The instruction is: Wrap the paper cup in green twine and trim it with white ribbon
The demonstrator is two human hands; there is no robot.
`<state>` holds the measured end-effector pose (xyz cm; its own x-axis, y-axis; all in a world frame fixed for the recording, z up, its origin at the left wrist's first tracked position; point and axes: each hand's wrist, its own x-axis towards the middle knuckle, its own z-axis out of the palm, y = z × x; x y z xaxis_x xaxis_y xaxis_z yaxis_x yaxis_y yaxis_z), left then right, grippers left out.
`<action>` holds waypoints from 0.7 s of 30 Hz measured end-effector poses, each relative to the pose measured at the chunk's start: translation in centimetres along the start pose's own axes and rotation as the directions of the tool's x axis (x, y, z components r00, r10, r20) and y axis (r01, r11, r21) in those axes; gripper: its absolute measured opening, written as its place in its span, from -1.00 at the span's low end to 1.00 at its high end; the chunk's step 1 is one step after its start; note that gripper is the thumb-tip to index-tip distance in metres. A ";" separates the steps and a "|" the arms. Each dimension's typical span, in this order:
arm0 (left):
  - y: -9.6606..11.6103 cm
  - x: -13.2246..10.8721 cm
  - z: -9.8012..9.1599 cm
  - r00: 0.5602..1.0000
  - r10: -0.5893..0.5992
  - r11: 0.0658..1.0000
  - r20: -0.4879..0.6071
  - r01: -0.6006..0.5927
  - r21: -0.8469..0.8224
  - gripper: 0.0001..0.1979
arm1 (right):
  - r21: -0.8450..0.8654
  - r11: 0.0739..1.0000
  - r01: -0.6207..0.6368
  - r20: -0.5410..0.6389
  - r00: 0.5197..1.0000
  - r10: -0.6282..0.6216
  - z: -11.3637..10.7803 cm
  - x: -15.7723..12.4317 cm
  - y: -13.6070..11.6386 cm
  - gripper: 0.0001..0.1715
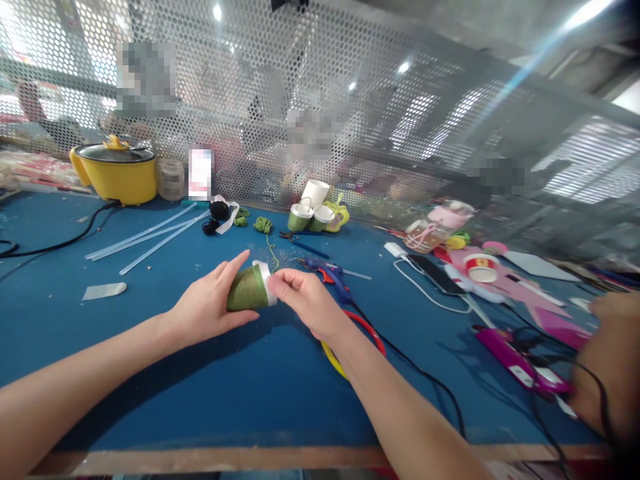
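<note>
A paper cup [247, 288] lies tilted on its side above the blue table, its wall wrapped in green yarn and a white band showing at the right end. My left hand [207, 300] is closed around its left part, thumb below and fingers above. At the white end, my right hand [305, 297] has thumb and fingers pinched together. A strand of green yarn [271, 250] runs from a small green yarn ball [263, 225] down to those fingertips. Just right of my right hand lies a blue hot glue gun [330, 277]. Scissors with red and yellow handles [367, 327] lie partly under my right forearm.
Green-wrapped cups [300, 217] stand at the back by the mesh screen. Clear glue sticks [155, 233] and a yellow electric pot [123, 173] are left. Rightward lie a phone [435, 273], a magenta power strip [520, 363], cords and another person's arm [607, 360].
</note>
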<state>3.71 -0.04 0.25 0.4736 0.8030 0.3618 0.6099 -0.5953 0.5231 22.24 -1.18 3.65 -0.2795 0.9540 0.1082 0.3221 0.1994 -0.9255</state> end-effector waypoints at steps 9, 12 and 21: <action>-0.3 1.1 -0.9 0.940 -0.291 0.525 0.178 0.312 -0.792 -0.37 | -0.338 0.867 0.365 0.228 0.926 -0.301 0.1 -1.2 -1.5 -0.83; -0.6 1.6 -1.2 0.938 -0.345 0.412 0.042 0.192 -0.891 -0.47 | -0.377 0.859 0.346 0.216 0.935 -0.282 0.5 -1.2 -1.3 -0.83; 2.9 -1.0 -2.9 0.952 0.154 0.641 -0.263 -0.299 -0.707 -0.60 | -0.274 0.962 0.008 -0.068 0.997 -0.028 0.5 -0.2 -0.4 -0.81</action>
<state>3.17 -2.53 3.69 0.3776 0.6802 0.6283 -0.1998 -0.6027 0.7726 21.68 -1.57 3.81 -0.2258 0.9612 0.1582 0.5556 0.2605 -0.7896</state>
